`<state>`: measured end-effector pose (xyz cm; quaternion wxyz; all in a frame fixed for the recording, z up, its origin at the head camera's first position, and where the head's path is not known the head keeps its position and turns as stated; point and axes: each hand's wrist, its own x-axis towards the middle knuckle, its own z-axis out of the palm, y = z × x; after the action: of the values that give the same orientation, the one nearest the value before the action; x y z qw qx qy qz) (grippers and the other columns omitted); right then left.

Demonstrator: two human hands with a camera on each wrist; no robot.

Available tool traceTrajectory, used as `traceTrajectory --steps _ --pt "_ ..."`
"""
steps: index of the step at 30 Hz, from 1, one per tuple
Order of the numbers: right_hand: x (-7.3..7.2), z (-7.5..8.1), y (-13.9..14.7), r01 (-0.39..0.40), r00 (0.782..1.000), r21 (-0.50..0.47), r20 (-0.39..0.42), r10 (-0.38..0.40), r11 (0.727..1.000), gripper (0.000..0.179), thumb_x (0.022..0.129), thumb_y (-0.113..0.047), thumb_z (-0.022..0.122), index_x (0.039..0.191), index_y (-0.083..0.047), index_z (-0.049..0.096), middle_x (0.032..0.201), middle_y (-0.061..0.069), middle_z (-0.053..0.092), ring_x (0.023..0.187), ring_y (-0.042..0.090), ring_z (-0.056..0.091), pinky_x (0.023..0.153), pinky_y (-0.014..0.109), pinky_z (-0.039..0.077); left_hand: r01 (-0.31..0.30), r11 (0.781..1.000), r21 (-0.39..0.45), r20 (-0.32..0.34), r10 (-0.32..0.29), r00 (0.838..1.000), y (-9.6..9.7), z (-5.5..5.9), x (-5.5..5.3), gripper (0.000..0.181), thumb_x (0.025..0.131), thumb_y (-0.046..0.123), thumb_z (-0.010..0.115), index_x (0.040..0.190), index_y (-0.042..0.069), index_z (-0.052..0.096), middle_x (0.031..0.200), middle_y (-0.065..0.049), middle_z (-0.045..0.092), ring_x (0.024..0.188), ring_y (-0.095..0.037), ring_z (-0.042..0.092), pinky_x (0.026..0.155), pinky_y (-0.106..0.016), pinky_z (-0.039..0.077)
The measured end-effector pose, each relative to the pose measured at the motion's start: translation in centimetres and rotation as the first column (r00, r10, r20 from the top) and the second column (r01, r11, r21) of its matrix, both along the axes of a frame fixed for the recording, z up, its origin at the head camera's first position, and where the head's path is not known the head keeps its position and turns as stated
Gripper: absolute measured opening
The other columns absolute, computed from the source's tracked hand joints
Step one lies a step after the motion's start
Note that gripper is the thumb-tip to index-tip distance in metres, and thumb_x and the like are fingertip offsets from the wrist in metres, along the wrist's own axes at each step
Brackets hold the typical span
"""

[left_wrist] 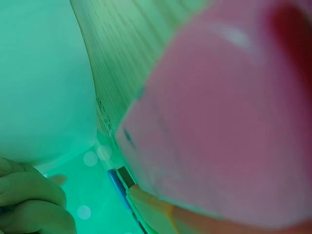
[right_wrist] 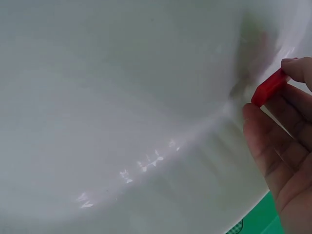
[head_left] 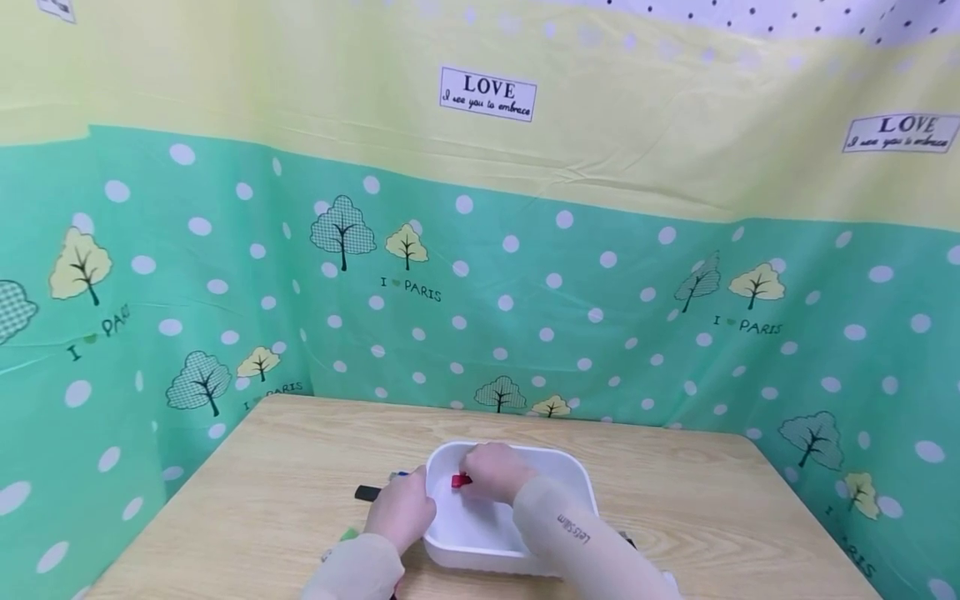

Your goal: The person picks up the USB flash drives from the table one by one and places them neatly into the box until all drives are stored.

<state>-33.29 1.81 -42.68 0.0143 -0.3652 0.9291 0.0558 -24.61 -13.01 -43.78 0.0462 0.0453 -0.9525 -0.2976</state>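
Note:
A white rectangular tub (head_left: 480, 558) stands on the wooden table in the head view. My left hand (head_left: 403, 510) grips its left rim, and the curled fingers (left_wrist: 34, 195) show beside the tub wall in the left wrist view. Inside the tub, toward its far left, my right hand (head_left: 497, 472) pinches a small red angular piece (right_wrist: 269, 88) between thumb and fingers. The rest of the red piece is hidden in the hand. In the right wrist view its blunt end points at the glossy inner wall.
Left of the tub lie a black flat-ended item (head_left: 367, 492) and a green item (head_left: 349, 534). A large pink thing (left_wrist: 209, 122) fills much of the left wrist view, with an orange item (left_wrist: 153, 207) and a blue stick (left_wrist: 116, 183) beside it. A patterned curtain (head_left: 510, 292) surrounds the table.

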Motion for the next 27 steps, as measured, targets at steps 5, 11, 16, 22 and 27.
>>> traceTrajectory --steps 5,11,16,22,27 --pt "0.2 -0.2 -0.2 0.0 1.0 -0.003 -0.006 0.0 1.0 0.019 0.089 -0.031 0.072 0.074 -0.022 0.065 0.061 -0.01 0.052 0.057 0.007 0.048 0.061 0.019 0.046 -0.002 1.0 0.012 0.002 0.002 1.0 0.0 0.0 0.1 0.047 0.084 0.004 0.06 0.13 -0.004 0.057 0.103 -0.02 0.072 0.08 -0.026 0.069 0.07 -0.043 0.059" --pt "0.2 -0.6 -0.5 0.014 1.0 -0.009 -0.011 -0.014 1.0 0.018 0.087 -0.033 0.074 0.076 -0.022 0.066 0.063 -0.011 0.053 0.059 0.006 0.048 0.062 0.018 0.046 -0.002 1.0 0.022 0.013 0.002 1.0 0.0 0.0 0.2 0.047 0.084 0.004 0.06 0.131 -0.004 0.057 0.102 -0.018 0.072 0.078 -0.023 0.069 0.069 -0.041 0.059" --pt "0.0 -0.9 -0.5 0.007 1.0 -0.007 -0.029 -0.007 1.0 0.017 0.087 -0.034 0.074 0.077 -0.022 0.067 0.065 -0.011 0.055 0.06 0.006 0.05 0.065 0.019 0.049 0.0 1.0 0.027 0.018 0.0 1.0 0.0 0.2 0.2 0.047 0.085 0.004 0.061 0.132 -0.003 0.057 0.103 -0.018 0.072 0.079 -0.023 0.069 0.069 -0.04 0.059" --pt "0.0 -0.9 -0.5 -0.005 0.999 -0.012 -0.038 0.004 1.0 0.019 0.087 -0.034 0.074 0.073 -0.024 0.067 0.063 -0.011 0.054 0.058 0.006 0.05 0.063 0.019 0.048 0.003 0.999 0.037 0.026 -0.004 1.0 0.1 0.2 0.1 0.05 0.085 0.004 0.06 0.134 -0.004 0.055 0.105 -0.02 0.072 0.078 -0.022 0.069 0.068 -0.039 0.059" --pt "-0.1 -1.1 -0.6 0.0 0.999 -0.014 -0.044 0.0 1.0 0.017 0.087 -0.035 0.074 0.074 -0.024 0.068 0.063 -0.011 0.054 0.058 0.005 0.049 0.064 0.019 0.048 -0.006 0.998 0.057 0.037 0.004 0.999 0.1 0.0 -0.1 0.05 0.086 0.004 0.06 0.136 -0.003 0.054 0.108 -0.02 0.072 0.08 -0.022 0.07 0.069 -0.038 0.06"
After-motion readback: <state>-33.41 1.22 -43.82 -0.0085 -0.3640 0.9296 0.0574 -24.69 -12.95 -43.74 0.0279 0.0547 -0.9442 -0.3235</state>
